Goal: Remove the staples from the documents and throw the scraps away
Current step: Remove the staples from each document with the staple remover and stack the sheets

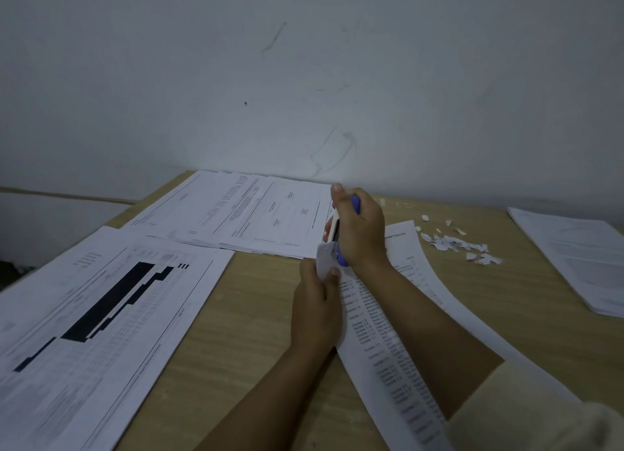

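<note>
Wooden desk, right hand tight around a blue stapler, left hand pinching a document corner.

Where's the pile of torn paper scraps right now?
Head view: the paper scraps lie on the table, right of the right hand, between the held document and the paper stack at the right edge.

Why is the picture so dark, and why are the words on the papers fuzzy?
Head view: the light is dim and greyish, without glare; print on the chart sheet and the list sheet is smeared, unreadable; the wall darkens toward the top corners.
</note>
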